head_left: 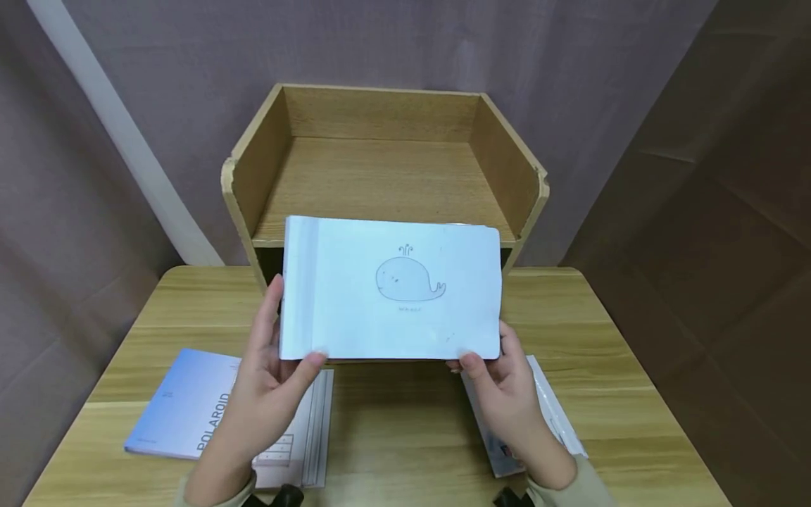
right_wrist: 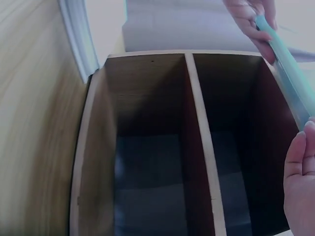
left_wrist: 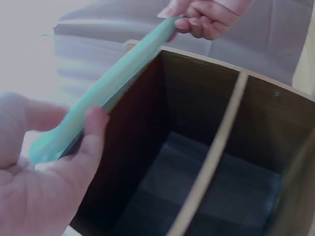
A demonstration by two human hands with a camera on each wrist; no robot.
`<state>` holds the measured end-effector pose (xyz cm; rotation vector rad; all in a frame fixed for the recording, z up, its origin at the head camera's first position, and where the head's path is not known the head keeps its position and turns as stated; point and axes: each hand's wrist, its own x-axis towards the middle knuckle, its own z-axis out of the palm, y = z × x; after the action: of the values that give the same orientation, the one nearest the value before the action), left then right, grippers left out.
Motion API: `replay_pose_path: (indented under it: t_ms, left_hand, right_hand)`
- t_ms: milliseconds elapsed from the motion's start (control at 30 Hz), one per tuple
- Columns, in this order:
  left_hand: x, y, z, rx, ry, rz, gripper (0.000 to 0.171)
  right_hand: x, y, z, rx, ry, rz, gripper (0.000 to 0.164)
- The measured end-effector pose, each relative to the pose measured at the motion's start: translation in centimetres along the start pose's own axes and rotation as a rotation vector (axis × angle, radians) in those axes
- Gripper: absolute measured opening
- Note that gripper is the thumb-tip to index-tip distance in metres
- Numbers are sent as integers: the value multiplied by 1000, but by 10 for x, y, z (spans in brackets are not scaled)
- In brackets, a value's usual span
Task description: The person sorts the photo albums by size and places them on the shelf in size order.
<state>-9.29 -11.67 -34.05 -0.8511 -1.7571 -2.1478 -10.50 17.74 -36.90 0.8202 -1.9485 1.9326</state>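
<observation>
A landscape-format book is held up in front of the wooden shelf, its white page with a line drawing of a whale facing me. My left hand grips the lower left corner, thumb on the page and fingers behind. At the lower right corner, my right hand pinches the book the same way. Both wrist views show the book nearly edge-on and pale green, with a hand at each end. Its back cover is hidden in the head view.
The two-level wooden shelf stands at the table's back; a board divides its compartments. On the wooden table, a blue "POLAROID" book and grey-white booklets lie left, and more booklets lie under my right forearm.
</observation>
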Motion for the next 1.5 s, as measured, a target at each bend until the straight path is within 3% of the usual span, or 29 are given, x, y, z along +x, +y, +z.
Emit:
replay_pose_path:
  t_ms: [100,167,333,500,900,1000,1200,1500]
  left_hand:
    - [4,10,-2,-57,-99,3,95]
    - [7,14,-3,-55,-102,-29,96]
    - [16,16,-3,21,-17,-37,93]
    - [24,15,-2,43,60,20,87]
    - [43,14,0,42,168,38,74]
    - [48,14,0,64,195,41,70]
    - [55,10,1,97,205,56,67]
    - [68,1,-4,134,213,51,65]
  right_hand:
    - [6,-3,-2,44,29,-10,44]
    - [10,-5,-1,65,45,-14,42]
    - [23,-12,3,153,84,24,37]
    - [37,-19,7,320,109,61,27]
    - [57,-31,3,561,56,122,19]
    - [59,-32,1,556,40,155,20]
    - [64,-30,1,416,48,177,21]
    - [74,-26,3,292,106,199,12]
